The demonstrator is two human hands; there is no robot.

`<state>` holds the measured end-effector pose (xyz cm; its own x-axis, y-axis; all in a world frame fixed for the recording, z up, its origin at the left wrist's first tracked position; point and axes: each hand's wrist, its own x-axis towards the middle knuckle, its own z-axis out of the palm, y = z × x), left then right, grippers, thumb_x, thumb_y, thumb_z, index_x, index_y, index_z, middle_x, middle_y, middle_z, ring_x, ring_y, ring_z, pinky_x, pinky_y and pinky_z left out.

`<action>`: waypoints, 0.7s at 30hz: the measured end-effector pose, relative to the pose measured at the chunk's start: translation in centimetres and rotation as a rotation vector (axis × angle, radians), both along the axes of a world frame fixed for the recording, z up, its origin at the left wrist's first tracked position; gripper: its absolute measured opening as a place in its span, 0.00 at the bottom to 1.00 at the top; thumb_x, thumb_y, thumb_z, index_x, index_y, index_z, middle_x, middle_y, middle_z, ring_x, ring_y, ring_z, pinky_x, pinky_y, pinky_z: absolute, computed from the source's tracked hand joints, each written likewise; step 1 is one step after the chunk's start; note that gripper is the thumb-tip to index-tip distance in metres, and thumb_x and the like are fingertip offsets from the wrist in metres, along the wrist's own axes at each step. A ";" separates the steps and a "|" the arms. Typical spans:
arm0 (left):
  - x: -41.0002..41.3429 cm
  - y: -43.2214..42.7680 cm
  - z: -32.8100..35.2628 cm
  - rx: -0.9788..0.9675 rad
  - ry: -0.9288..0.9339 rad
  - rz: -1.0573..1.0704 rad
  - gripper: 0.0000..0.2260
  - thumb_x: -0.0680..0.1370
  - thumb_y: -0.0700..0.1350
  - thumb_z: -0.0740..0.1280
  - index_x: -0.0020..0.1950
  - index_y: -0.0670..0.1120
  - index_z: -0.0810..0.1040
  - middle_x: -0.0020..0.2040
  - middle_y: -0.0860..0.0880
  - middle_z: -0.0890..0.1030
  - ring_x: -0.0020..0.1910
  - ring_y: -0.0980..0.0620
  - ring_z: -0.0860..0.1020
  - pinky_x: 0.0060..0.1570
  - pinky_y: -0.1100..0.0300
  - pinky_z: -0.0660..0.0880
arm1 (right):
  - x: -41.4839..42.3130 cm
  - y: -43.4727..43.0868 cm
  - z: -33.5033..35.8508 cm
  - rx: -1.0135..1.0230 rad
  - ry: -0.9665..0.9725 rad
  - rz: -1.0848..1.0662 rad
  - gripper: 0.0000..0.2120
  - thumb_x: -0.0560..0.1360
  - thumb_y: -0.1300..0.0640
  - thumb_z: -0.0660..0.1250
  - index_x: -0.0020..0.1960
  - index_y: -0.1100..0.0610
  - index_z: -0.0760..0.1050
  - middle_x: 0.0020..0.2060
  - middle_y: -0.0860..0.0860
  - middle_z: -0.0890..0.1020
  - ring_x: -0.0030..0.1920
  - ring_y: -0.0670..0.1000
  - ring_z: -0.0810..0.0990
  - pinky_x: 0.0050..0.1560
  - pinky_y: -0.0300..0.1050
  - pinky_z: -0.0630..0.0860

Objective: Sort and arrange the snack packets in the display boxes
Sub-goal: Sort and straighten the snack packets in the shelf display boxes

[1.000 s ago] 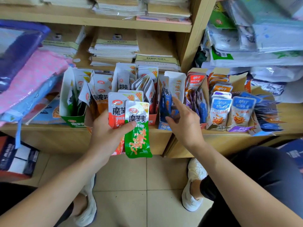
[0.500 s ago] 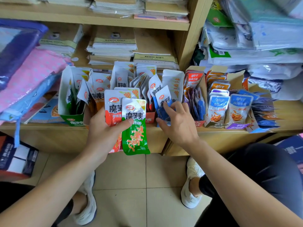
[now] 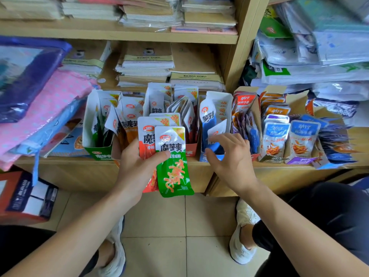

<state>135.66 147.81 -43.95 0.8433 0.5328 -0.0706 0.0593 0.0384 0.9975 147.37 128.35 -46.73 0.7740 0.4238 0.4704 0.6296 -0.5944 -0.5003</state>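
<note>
snack packets (image 3: pixel 173 162) fan in the left grip (image 3: pixel 135 172); right grip (image 3: pixel 231 156) wide at blue box (image 3: pixel 226 96), notebooks (image 3: pixel 147 66) behind.

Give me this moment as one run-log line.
left hand holds green packet and red packet | right hand open at blue box | sorting not yet done

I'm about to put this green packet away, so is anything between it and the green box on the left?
The green packet, gripped in the left hand over a red packet, sits right of the orange packets, which stand between it and the green box. Lifted over them, nothing visible blocks it.
</note>
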 end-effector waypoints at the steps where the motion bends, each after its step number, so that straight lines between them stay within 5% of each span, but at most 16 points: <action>1: 0.0 0.0 0.1 -0.005 0.002 0.000 0.15 0.74 0.34 0.74 0.58 0.46 0.81 0.51 0.51 0.87 0.50 0.50 0.85 0.49 0.52 0.81 | -0.5 0.1 0.6 0.094 0.079 0.034 0.12 0.74 0.50 0.68 0.54 0.55 0.82 0.47 0.47 0.84 0.47 0.51 0.79 0.48 0.47 0.71; 3: 0.0 -0.1 0.1 -0.014 -0.006 -0.009 0.16 0.73 0.34 0.74 0.60 0.45 0.81 0.52 0.50 0.87 0.51 0.49 0.85 0.51 0.50 0.81 | -1.8 0.3 1.5 0.310 0.365 0.126 0.12 0.75 0.51 0.72 0.56 0.54 0.81 0.44 0.48 0.84 0.44 0.48 0.80 0.47 0.39 0.75; 6: -0.1 -0.3 -0.1 -0.029 -0.023 -0.023 0.17 0.73 0.35 0.75 0.61 0.44 0.80 0.53 0.48 0.86 0.53 0.47 0.85 0.52 0.47 0.81 | -4.3 1.3 1.7 0.494 0.846 0.302 0.23 0.70 0.53 0.78 0.63 0.53 0.76 0.48 0.51 0.85 0.46 0.50 0.83 0.46 0.41 0.80; 9: -0.1 -0.7 -0.2 -0.049 -0.011 -0.054 0.19 0.72 0.36 0.77 0.61 0.45 0.80 0.54 0.47 0.86 0.54 0.46 0.85 0.54 0.46 0.80 | -6.2 2.2 1.6 0.566 1.061 0.335 0.22 0.71 0.63 0.77 0.63 0.57 0.76 0.50 0.52 0.86 0.50 0.50 0.85 0.46 0.40 0.80; 13: -0.2 -0.9 -0.3 -0.163 0.078 0.000 0.08 0.77 0.37 0.71 0.54 0.46 0.83 0.49 0.47 0.87 0.49 0.45 0.85 0.51 0.48 0.81 | -6.7 2.7 1.8 0.628 1.142 0.231 0.13 0.74 0.69 0.72 0.57 0.62 0.78 0.46 0.55 0.87 0.46 0.55 0.87 0.44 0.47 0.83; 21: -2.2 2.7 0.4 -0.119 -0.026 0.326 0.07 0.76 0.42 0.71 0.45 0.55 0.85 0.44 0.51 0.86 0.46 0.49 0.84 0.48 0.48 0.80 | -5.0 4.3 2.6 0.653 0.979 0.078 0.02 0.78 0.63 0.69 0.49 0.61 0.81 0.43 0.55 0.87 0.46 0.59 0.87 0.51 0.60 0.83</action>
<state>133.44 150.53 -43.53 0.6323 0.7638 -0.1294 -0.0006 0.1675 0.9859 142.35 132.61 -44.14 0.9080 0.3852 -0.1646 -0.1685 -0.0239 -0.9854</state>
